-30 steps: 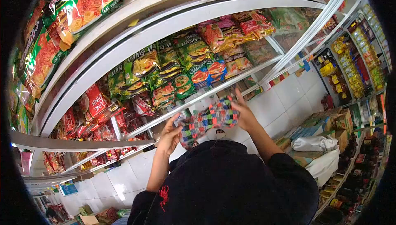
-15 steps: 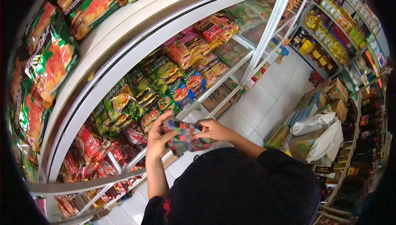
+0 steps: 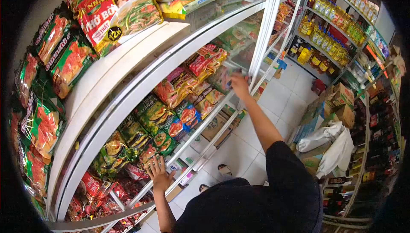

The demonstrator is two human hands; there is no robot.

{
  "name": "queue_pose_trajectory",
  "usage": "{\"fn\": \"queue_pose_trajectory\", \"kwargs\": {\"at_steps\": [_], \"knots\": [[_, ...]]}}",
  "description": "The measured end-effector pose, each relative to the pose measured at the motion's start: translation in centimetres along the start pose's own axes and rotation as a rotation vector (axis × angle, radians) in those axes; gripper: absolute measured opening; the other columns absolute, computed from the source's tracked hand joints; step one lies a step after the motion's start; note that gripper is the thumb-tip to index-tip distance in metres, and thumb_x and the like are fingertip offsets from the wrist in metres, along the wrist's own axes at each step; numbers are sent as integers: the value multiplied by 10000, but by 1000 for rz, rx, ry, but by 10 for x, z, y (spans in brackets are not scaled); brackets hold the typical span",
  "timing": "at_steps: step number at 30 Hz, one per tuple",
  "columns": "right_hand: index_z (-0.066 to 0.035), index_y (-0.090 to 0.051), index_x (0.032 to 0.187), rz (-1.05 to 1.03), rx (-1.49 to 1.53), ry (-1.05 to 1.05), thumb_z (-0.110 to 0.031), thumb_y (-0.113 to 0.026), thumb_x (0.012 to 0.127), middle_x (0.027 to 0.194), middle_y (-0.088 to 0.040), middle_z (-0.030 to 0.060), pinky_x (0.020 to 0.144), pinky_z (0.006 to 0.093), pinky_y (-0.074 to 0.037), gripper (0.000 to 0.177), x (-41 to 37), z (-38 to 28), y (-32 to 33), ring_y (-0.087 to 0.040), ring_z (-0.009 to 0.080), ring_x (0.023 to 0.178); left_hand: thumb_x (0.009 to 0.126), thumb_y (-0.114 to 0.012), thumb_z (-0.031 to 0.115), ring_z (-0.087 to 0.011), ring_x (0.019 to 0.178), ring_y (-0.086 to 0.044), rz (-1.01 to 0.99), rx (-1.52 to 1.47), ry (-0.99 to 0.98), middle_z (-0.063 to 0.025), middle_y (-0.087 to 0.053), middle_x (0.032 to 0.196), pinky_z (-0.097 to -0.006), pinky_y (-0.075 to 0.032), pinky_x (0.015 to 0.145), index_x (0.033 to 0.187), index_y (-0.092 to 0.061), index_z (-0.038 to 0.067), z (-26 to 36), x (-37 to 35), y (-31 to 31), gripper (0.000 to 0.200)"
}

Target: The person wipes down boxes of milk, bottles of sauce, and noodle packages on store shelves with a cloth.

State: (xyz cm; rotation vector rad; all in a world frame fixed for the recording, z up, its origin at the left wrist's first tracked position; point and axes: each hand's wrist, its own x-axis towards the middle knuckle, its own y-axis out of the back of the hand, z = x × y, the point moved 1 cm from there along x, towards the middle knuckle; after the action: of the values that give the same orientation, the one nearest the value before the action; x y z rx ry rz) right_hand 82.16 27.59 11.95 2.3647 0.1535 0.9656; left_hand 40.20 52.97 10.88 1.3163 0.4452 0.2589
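My right hand (image 3: 240, 84) is stretched out to the sliding glass pane of the display cabinet, beside its white upright frame (image 3: 265, 23). Its fingers are closed on a bunched checked cloth (image 3: 228, 81), blurred and mostly covered by the hand. Lower down, my left hand (image 3: 159, 175) is open with its fingers spread, at the cabinet's front rail and holding nothing. Just beyond it lie green instant noodle packs (image 3: 112, 149) and a pack with a blue end (image 3: 186, 114). Red and pink noodle packs (image 3: 175, 85) lie nearer the right hand.
More noodle packs (image 3: 68, 66) stand on the cabinet's white top (image 3: 128, 53). Oil bottles (image 3: 324, 32) fill shelves at the back right. Cardboard boxes (image 3: 344, 96) and white sacks (image 3: 329, 141) sit on the right, by the tiled floor (image 3: 273, 105).
Both hands held the checked cloth together. The left hand has let go and spread its fingers by the rail. The right hand has moved up and forward to the glass with the cloth.
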Motion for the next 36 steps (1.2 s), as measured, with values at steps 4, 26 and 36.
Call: {"fn": "queue_pose_trajectory", "kwargs": {"at_steps": [4, 26, 36], "knots": [[-166, -635, 854, -338, -39, -69, -202, -560, 723, 941, -549, 117, 930, 552, -272, 155, -13, -28, -49, -520, 255, 957, 730, -564, 512, -349, 1314, -16, -47, -52, 24, -113, -23, 1442, -544, -6, 1017, 1386, -103, 192, 2, 0, 8, 863], [-64, -580, 1036, -238, -318, -279, -332, -632, 629, 992, -593, 173, 825, 421, -429, 490, -48, -131, -60, -558, 341, 908, 675, -632, 117, -382, 1279, -169, 317, -244, -9, -178, -180, 1400, -531, -95, 1018, 1327, -255, 50, -52, -93, -7, 756], [-74, -615, 959, -560, 191, 44, -309, -628, 688, 1046, -574, 122, 819, 404, -431, 359, -184, -210, -35, -552, 268, 956, 725, -549, 30, -409, 1234, -240, 284, -747, -325, -244, -345, 1266, -465, -201, 1010, 1184, -401, -37, 47, -45, -14, 487]]}}
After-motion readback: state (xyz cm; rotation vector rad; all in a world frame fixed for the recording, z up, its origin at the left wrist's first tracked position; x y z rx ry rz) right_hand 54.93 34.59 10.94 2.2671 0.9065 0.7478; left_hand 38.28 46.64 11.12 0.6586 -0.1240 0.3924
